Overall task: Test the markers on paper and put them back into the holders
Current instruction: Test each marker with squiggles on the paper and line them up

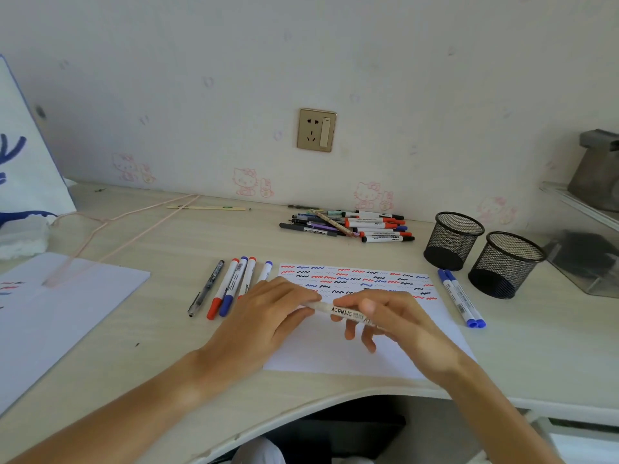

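A white marker labelled ACRYLIC (341,311) lies level between both hands above the test paper (365,349). My left hand (271,316) pinches its left end, and my right hand (385,313) grips its right part. Red, blue and black squiggles cover the paper's far half. Two black mesh holders (453,241) (505,265) stand at the right, with nothing showing inside them. Left of the paper lies a row of markers (234,286). Two blue-capped markers (460,298) lie to its right. A pile of markers and pens (351,226) sits near the wall.
A second paper sheet (60,316) with a few strokes lies at the left under a pink clothes hanger (127,229). A white bag (23,169) stands at far left. A clear box (589,262) sits at far right. The desk's curved front edge (335,396) is close.
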